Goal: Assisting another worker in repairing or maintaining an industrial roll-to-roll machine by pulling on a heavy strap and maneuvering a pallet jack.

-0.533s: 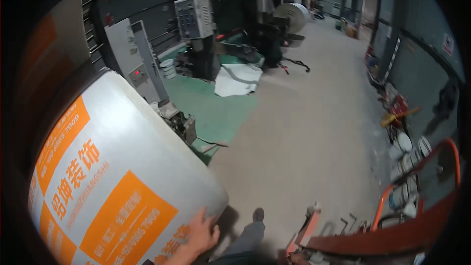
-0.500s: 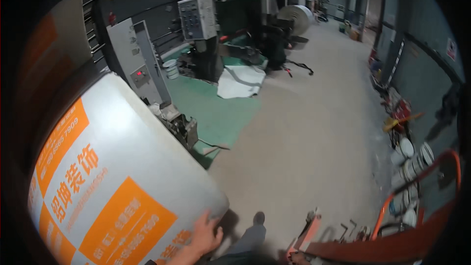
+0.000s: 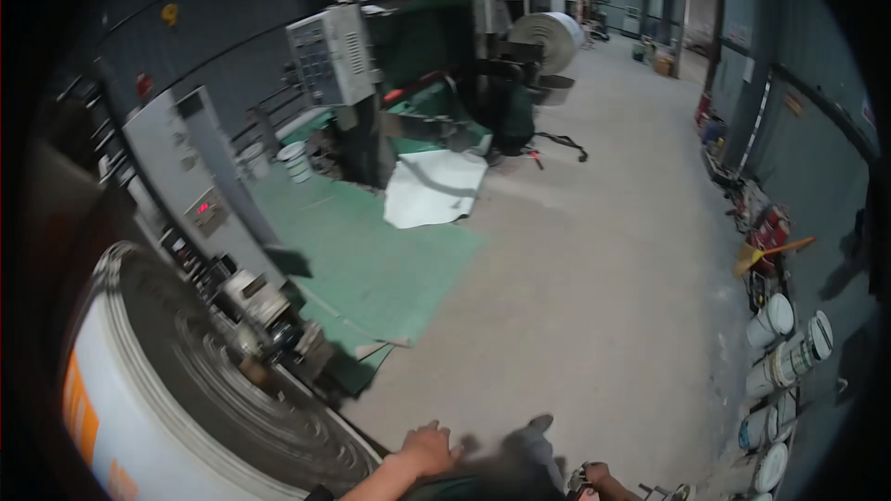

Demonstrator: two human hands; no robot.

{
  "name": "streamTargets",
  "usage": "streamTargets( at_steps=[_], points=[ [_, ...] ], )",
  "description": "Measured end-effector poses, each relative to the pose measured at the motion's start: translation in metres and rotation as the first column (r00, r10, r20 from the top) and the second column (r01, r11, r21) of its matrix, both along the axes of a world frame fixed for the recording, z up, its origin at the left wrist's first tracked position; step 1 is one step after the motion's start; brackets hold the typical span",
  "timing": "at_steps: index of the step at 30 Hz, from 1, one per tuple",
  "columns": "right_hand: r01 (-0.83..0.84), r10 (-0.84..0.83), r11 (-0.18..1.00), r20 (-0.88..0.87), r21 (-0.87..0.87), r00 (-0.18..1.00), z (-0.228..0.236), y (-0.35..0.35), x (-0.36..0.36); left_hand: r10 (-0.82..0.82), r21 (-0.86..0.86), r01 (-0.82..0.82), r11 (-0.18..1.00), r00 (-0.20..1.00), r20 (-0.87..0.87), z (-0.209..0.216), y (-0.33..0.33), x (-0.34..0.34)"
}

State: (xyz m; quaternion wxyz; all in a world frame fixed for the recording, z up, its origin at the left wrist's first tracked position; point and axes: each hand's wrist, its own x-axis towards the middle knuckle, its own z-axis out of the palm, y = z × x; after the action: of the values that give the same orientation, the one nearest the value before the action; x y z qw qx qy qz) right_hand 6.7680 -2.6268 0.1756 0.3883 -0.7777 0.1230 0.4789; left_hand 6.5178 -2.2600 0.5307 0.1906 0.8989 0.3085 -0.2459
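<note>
A big roll (image 3: 139, 408) of white sheet with orange print lies at the lower left, its dark, ringed end face turned toward the aisle. My left hand (image 3: 429, 450) is just past the roll's near edge, fingers outstretched and holding nothing. Low in the picture, right of my legs, my right hand (image 3: 605, 481) is bent around a small metal part with a bit of orange beneath it. The lower rim cuts this part off, so its kind does not show. My foot (image 3: 540, 423) is on the floor between the two hands.
A grey control cabinet (image 3: 200, 190) and a machine with a switch box (image 3: 329, 56) line the left side. White sheeting (image 3: 436, 187) lies on the green floor (image 3: 371, 260). Another roll (image 3: 548, 42) stands farther off. White buckets (image 3: 770, 320) line the right wall.
The roll has shifted down and left in view, showing its end face. My left hand has come off its printed side. The orange-red bar frame at lower right has mostly left view.
</note>
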Motion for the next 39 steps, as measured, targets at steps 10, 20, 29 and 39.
streamTargets(
  at_steps=[10,20,29,39],
  points=[
    [-0.012,0.015,0.996,0.034,-0.092,0.999,0.037,0.207,0.325,0.415,-0.217,-0.372,0.902,0.887,0.204,-0.117,0.198,0.232],
    [-0.243,0.236,0.960,0.068,0.138,0.969,0.044,0.430,0.586,0.814,-0.297,-0.948,-0.112,0.084,-0.574,-0.278,0.218,0.236],
    [-0.275,0.326,0.934,-0.233,0.227,0.916,0.028,0.470,0.816,0.802,-0.335,-0.824,0.456,0.544,-0.247,-0.256,0.438,0.550],
    [-0.272,0.282,0.959,-0.409,0.082,0.868,-0.068,0.510,1.067,0.881,-0.326,-0.832,0.448,0.349,0.319,-0.186,0.568,0.815]
  ],
)
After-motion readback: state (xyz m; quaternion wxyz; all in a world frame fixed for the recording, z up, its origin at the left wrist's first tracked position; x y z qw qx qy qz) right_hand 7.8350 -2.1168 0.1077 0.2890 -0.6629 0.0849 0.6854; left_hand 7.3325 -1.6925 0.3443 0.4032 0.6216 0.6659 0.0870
